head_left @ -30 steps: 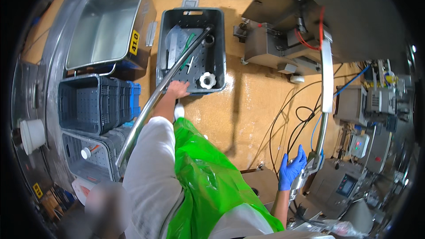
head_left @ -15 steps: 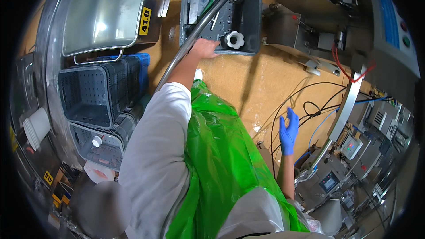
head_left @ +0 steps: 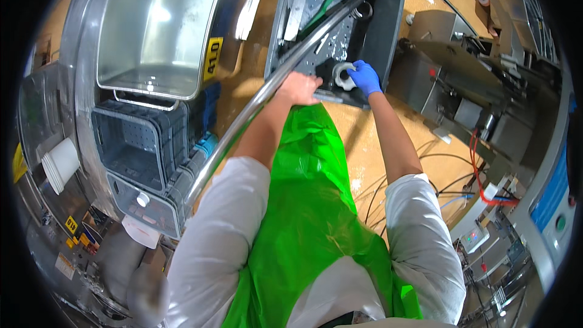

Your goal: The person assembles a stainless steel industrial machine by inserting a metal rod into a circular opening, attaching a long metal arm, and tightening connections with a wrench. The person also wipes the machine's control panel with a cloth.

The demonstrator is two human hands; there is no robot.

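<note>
A dark grey plastic crate [head_left: 396,24] stands on the floor ahead of me. My left hand [head_left: 300,89], bare, is closed over its near rim, beside a long metal tube [head_left: 267,89] that slants from the crate down to the left. In a blue glove, my right hand [head_left: 364,78] reaches inside and grips a white lobed ring nut [head_left: 344,75] by its right side. Deeper in the crate lie a green-handled tool [head_left: 328,5], a flat pale plate [head_left: 297,9] and a metal ring [head_left: 362,11].
At the left stand a steel tub [head_left: 161,30] and stacked grey crates [head_left: 133,146]. Steel machinery [head_left: 419,79] lines the right, with black cables [head_left: 449,157] on the tan floor [head_left: 358,164]. My green apron [head_left: 310,206] hangs close to the crate.
My right hand has moved from beside me, open, into the crate and taken hold of the ring nut. My left hand stays at the near rim. The view has shifted.
</note>
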